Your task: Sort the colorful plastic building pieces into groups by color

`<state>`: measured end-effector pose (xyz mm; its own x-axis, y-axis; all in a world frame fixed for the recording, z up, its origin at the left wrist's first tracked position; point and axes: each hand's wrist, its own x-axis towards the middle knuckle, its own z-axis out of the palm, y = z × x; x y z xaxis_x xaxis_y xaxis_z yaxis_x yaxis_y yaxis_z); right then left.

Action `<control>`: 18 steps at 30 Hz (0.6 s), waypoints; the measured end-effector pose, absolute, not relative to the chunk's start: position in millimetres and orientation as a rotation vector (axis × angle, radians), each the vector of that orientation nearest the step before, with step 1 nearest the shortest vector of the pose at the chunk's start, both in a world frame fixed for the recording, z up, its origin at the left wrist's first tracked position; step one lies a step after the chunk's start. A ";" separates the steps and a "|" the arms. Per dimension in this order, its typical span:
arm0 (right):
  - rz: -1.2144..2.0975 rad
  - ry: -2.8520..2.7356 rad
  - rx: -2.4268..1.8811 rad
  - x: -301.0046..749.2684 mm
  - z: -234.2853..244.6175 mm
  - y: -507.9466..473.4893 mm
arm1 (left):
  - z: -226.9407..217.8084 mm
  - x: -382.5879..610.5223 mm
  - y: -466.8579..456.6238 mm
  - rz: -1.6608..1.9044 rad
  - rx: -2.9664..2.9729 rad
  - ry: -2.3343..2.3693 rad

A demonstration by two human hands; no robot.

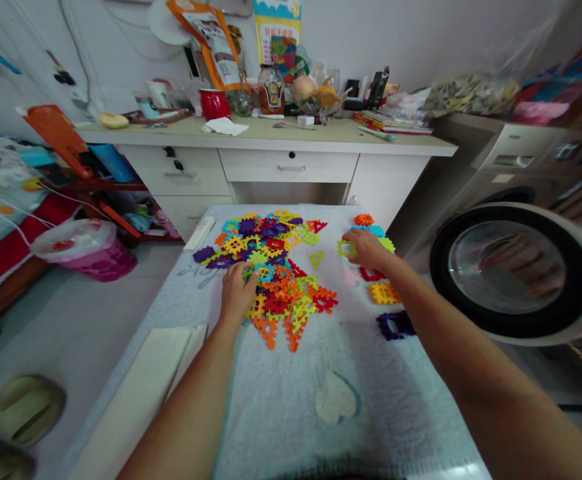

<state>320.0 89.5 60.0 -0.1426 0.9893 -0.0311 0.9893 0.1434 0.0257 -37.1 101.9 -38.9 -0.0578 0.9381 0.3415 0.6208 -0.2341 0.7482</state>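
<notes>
A heap of colourful interlocking plastic tiles (pixel 275 303) lies on the cloth-covered table. My left hand (pixel 238 290) is at the heap's left side, thumb and fingers curled close together beside a blue tile (pixel 265 273); what is between them is hidden. To the right, my right hand (pixel 367 249) has its fingertips on a lime-green tile (pixel 345 248). Sorted tiles lie around this hand: an orange one (pixel 364 219) at the far end, a red one (pixel 371 274) partly under the wrist, yellow ones (pixel 383 293) and dark purple ones (pixel 393 325) nearer me.
A long white box (pixel 155 363) lies along the table's left edge, with a smaller white strip (pixel 200 234) farther back. Behind stands a cluttered counter (pixel 291 137) with drawers. On the right, a washing machine's round door (pixel 515 273) hangs open. A pink bin (pixel 88 250) stands left.
</notes>
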 end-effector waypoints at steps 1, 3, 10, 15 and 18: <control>0.006 2.309 2.043 331.8 64.6 90.6 | -38.8 -37.0 101.8 1.195 1.861 1.662; 0.006 2.224 2.070 352.8 71.4 92.6 | -38.7 -37.2 101.6 1.186 1.860 1.663; -0.020 2.068 2.128 393.2 67.7 100.7 | -38.9 -37.8 101.2 1.172 1.865 1.654; -0.022 2.074 2.103 399.6 60.2 106.8 | -38.6 -37.2 100.6 1.180 1.866 1.665; -0.031 2.075 2.101 399.1 58.2 109.1 | -37.9 -37.5 100.2 1.184 1.872 1.662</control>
<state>399.1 109.1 58.2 0.0209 0.9890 -0.1463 0.9930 -0.0034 0.1184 -37.5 100.2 -37.9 -0.0491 0.9391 0.3401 0.6283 -0.2357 0.7414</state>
